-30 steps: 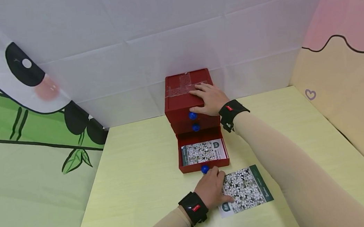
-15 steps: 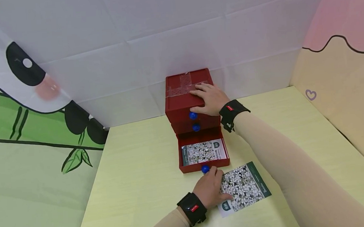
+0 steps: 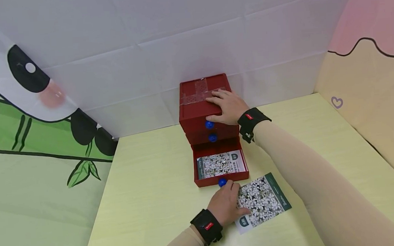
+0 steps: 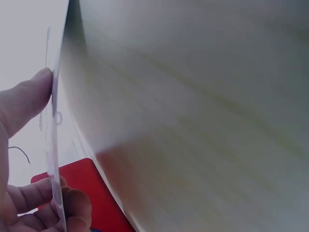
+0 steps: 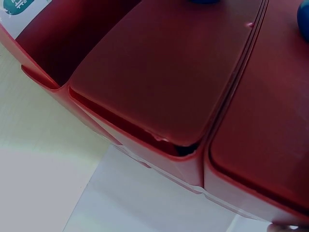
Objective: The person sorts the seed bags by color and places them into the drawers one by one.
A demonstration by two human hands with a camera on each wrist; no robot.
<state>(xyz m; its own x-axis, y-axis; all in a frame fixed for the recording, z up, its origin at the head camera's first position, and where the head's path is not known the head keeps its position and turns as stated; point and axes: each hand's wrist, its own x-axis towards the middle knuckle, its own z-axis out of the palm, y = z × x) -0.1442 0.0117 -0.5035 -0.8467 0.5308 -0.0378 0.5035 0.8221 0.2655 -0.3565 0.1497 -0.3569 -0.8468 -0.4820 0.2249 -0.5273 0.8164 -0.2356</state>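
Note:
My left hand (image 3: pixel 225 204) pinches a flat seed packet (image 3: pixel 263 201) printed with white flowers and a green band, in front of the red drawer box. In the left wrist view the packet (image 4: pixel 56 145) is seen edge-on, the thumb on one face and curled fingers round the other side. My right hand (image 3: pixel 230 107) rests on top of the red drawer box (image 3: pixel 199 113), fingers spread and its thumb by the upper blue knob (image 3: pixel 209 124). The bottom drawer (image 3: pixel 223 181) is pulled out. A similar flower packet (image 3: pixel 221 164) lies inside it.
The pale yellow table (image 3: pixel 145 171) carries the box, which stands near a white backdrop (image 3: pixel 130 78). Clear tape (image 3: pixel 195 98) crosses the box's top. A second blue knob (image 3: pixel 213 138) marks the middle drawer, and another blue knob (image 3: pixel 222 182) the pulled-out one.
My left hand and the seed packet have shifted slightly left and away from me, the packet's right end rising a little in the picture. My right hand and the drawer stay as they were.

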